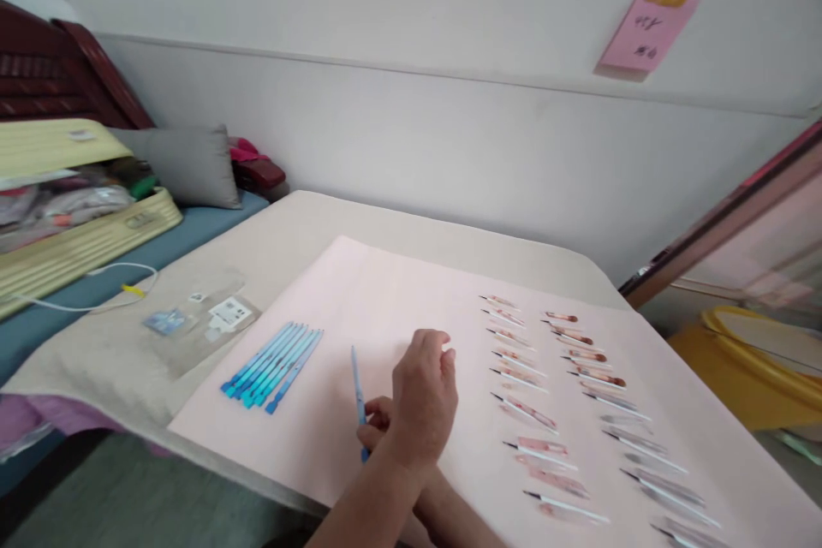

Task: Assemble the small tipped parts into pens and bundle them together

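Note:
My two hands meet over a pale pink sheet point(385, 291) laid on the table. My left hand point(424, 390) lies on top, back up, with its fingers curled in and the thumb against them; what they hold is hidden. Under it, only the fingers of my right hand point(376, 418) show. They are closed on a thin blue pen point(356, 381) that points away from me. To the left, several more blue pens point(273, 368) lie side by side on the sheet. On the right lie two rows of white sticks with pink and brown wrapping point(552, 394).
Clear plastic bags with labels point(205, 321) lie on the beige tablecloth point(288, 231) left of the sheet. A white cable point(109, 287), an open yellow suitcase point(70, 231) and a grey pillow point(186, 163) are further left. A yellow bin point(745, 360) stands right. A pink note point(646, 30) hangs on the wall.

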Motion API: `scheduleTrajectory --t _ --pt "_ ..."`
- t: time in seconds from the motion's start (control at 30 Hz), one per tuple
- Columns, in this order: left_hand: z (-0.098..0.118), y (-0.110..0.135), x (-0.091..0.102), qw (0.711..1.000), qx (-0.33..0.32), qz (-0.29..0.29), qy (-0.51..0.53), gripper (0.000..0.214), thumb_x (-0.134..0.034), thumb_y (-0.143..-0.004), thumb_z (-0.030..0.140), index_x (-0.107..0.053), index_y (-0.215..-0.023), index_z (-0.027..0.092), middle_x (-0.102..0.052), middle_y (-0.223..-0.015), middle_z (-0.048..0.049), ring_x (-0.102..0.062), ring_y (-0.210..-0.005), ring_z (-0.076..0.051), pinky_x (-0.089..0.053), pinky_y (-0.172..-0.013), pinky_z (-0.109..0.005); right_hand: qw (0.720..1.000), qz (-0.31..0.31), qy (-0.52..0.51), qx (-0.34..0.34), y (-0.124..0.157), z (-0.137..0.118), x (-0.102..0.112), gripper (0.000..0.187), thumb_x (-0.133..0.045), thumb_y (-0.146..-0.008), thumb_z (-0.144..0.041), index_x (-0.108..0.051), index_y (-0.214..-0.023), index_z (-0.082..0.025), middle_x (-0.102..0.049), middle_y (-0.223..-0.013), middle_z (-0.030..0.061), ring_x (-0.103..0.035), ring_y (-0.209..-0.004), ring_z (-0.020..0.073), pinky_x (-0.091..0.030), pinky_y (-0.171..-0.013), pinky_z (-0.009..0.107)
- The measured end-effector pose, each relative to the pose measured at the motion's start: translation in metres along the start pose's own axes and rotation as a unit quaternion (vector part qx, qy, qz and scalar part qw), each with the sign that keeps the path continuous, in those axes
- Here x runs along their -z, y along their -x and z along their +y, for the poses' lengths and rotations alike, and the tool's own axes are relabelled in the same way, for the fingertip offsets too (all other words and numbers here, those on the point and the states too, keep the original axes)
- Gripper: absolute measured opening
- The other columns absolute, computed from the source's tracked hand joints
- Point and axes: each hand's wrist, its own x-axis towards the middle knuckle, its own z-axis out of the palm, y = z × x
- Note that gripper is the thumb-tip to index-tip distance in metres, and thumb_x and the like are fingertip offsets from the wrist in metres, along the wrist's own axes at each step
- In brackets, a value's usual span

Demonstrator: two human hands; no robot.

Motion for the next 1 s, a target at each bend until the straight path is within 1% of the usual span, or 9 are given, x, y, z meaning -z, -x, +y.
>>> scheduleTrajectory --t 0.1,0.2,0.33,0.43,0.57,0.67,0.77,0.9,1.0 --pt "0.0 -0.002 0.007 0.993 -0.025 -0.042 -0.104 0.021 -0.035 -0.087 0.017 -0.055 -0.093 0.02 -0.057 -0.088 -0.0048 -0.052 -0.079 -0.017 -0.04 -0.073 -0.031 0.992 0.037 0.112 -0.051 -0.022 -0.003 -0.042 0.033 -0.063 -0.065 -0.019 -0.059 -0.098 -0.016 -0.052 -0.055 -0.006 -0.042 -0.035 0.0063 -0.03 -0.034 0.018" --pt "-0.004 -0.006 0.017 0.984 -0.019 -0.07 -0.165 0.019 -0.035 -0.088 0.018 -0.053 -0.091 0.019 -0.057 -0.088 -0.0035 -0.053 -0.076 -0.016 -0.042 -0.068 -0.029 0.992 0.047 0.106 -0.041 -0.035 -0.006 -0.072 0.035 -0.054 -0.07 -0.015 -0.054 -0.104 -0.015 -0.053 -0.06 -0.0052 -0.045 -0.035 0.0071 -0.031 -0.03 0.017" --pt "-0.011 -0.013 0.027 0.976 -0.005 -0.072 -0.204 0.017 -0.036 -0.088 0.019 -0.053 -0.091 0.019 -0.058 -0.089 -0.0028 -0.055 -0.077 -0.016 -0.043 -0.067 -0.028 0.997 0.048 0.055 -0.029 -0.042 -0.004 -0.093 0.037 -0.05 -0.072 -0.013 -0.051 -0.108 -0.012 -0.052 -0.061 -0.0047 -0.046 -0.037 0.0075 -0.036 -0.031 0.018" --pt "-0.012 -0.016 0.03 0.975 0.002 -0.07 -0.212 0.017 -0.037 -0.088 0.02 -0.054 -0.092 0.019 -0.059 -0.089 -0.0028 -0.056 -0.078 -0.016 -0.043 -0.068 -0.028 0.999 0.041 0.026 -0.01 -0.042 0.0 -0.096 0.038 -0.051 -0.071 -0.012 -0.052 -0.109 -0.01 -0.054 -0.066 -0.0023 -0.049 -0.042 0.0074 -0.042 -0.037 0.019" --pt "-0.01 -0.016 0.029 0.973 0.001 -0.08 -0.217 0.017 -0.038 -0.088 0.02 -0.055 -0.089 0.019 -0.059 -0.089 -0.0025 -0.056 -0.078 -0.016 -0.043 -0.069 -0.028 0.999 0.032 0.039 0.019 -0.032 0.012 -0.079 0.032 -0.054 -0.072 -0.019 -0.057 -0.102 -0.012 -0.058 -0.082 0.0041 -0.057 -0.052 0.01 -0.046 -0.044 0.021" --pt "-0.01 -0.015 0.027 0.972 -0.007 -0.09 -0.219 0.016 -0.039 -0.088 0.02 -0.055 -0.088 0.02 -0.06 -0.089 -0.0022 -0.056 -0.076 -0.015 -0.042 -0.069 -0.027 0.995 0.002 0.097 0.015 -0.019 0.024 -0.054 0.029 -0.055 -0.074 -0.026 -0.059 -0.1 -0.015 -0.06 -0.087 0.006 -0.058 -0.055 0.0113 -0.048 -0.049 0.024" --pt "-0.012 -0.014 0.025 0.97 -0.014 -0.097 -0.223 0.015 -0.04 -0.087 0.019 -0.055 -0.09 0.02 -0.06 -0.089 -0.0017 -0.057 -0.076 -0.014 -0.042 -0.07 -0.027 0.986 0.008 0.155 0.055 0.0 0.028 -0.022 0.023 -0.048 -0.08 -0.029 -0.061 -0.095 -0.017 -0.061 -0.084 0.0065 -0.06 -0.067 0.0168 -0.049 -0.057 0.028" --pt "-0.015 -0.015 0.022 0.966 -0.009 -0.104 -0.235 0.013 -0.042 -0.086 0.019 -0.055 -0.089 0.021 -0.061 -0.09 -0.0017 -0.058 -0.078 -0.014 -0.041 -0.071 -0.026 0.971 0.008 0.215 0.106 0.031 0.007 0.023 0.014 -0.052 -0.078 -0.024 -0.063 -0.07 -0.019 -0.061 -0.07 0.0028 -0.059 -0.069 0.0188 -0.046 -0.067 0.03" --pt "-0.018 -0.015 0.019 0.962 -0.007 -0.11 -0.251 0.014 -0.041 -0.086 0.021 -0.055 -0.088 0.021 -0.061 -0.09 -0.002 -0.058 -0.08 -0.014 -0.04 -0.072 -0.026 0.928 -0.015 0.336 0.164 0.051 -0.014 0.052 0.015 -0.052 -0.076 -0.015 -0.066 -0.078 -0.019 -0.065 -0.078 0.002 -0.059 -0.071 0.0156 -0.043 -0.068 0.025"
